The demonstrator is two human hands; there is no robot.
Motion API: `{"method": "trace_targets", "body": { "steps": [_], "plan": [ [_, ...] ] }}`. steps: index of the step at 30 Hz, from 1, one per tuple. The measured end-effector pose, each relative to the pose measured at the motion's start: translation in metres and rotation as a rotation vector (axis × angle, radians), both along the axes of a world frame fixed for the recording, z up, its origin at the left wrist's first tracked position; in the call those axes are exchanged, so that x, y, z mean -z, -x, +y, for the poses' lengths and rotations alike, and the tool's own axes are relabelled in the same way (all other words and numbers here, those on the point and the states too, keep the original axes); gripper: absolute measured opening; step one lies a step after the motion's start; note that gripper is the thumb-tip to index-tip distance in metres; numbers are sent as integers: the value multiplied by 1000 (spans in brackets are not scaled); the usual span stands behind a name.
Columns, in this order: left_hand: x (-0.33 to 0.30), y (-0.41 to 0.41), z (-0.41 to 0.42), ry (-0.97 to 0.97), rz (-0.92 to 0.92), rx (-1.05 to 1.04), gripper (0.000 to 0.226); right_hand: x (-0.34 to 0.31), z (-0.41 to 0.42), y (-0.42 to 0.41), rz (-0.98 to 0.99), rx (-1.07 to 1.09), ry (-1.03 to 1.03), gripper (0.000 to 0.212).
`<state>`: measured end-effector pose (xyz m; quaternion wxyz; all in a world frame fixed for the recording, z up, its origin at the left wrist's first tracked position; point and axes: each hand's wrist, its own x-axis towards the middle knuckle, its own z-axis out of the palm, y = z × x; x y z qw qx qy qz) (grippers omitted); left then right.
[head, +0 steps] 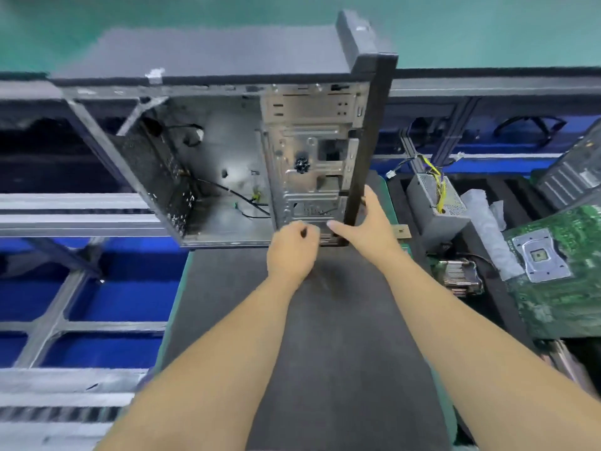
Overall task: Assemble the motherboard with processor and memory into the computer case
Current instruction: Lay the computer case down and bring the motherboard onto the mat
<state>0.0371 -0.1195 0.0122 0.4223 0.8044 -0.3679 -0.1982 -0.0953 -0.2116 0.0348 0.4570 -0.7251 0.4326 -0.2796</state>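
Desk (341, 353) with dark mat runs from 6 o'clock up to centre, green edge on both sides. Computer case (227, 151) sits at its far end, 12 o'clock, open side facing the person — bare metal interior, loose black cables, drive cage on the right part, black front panel (367, 141) along its right edge. Motherboard (559, 271), green, at 3 o'clock on a black foam tray (406, 196), well apart from the case; silver socket frame visible on it, memory not discernible. Grey power supply (435, 203) with yellow wires stands in the tray at 2 o'clock. Cooler-like metal part (458, 275) lies just left of the motherboard.

Right hand (367, 226) — grip wrapped on the front panel's lower end, thumb on the inner side. Left hand (292, 252) at the case's lower near corner, fingers curled; whether its grip holds anything, cannot tell, blurred.
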Motion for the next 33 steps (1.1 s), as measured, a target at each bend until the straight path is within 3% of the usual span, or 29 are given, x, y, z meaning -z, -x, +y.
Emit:
{"method": "trace_targets", "body": {
  "steps": [3,5,10,12,14,21,24,28,33],
  "plan": [
    [-46,-78,23,59,-169,-246,33,-12,6,-37,-234,216,-116,93],
    [-66,-115,34,74,-282,-286,30,-22,2,-54,-312,368,-102,90],
    [-74,-148,46,14,-620,-134,22,-31,-11,-67,-317,480,-49,25],
    [-67,-153,45,38,-559,-172,24,-29,-12,-67,-304,481,-26,23],
    [-62,-157,42,94,-374,-197,25,-28,-13,-67,-301,501,-20,22],
    [-55,-107,10,64,-138,206,29,-31,-9,-60,-238,511,4,28],
    [-56,-80,-4,107,-31,143,39,-32,-7,-59,-181,535,47,33],
    [-63,-73,-14,156,-27,0,44,-34,-4,-55,-125,546,62,31],
    [-70,-70,-12,171,-68,11,47,-39,2,-46,-34,608,161,40]
  ]
}}
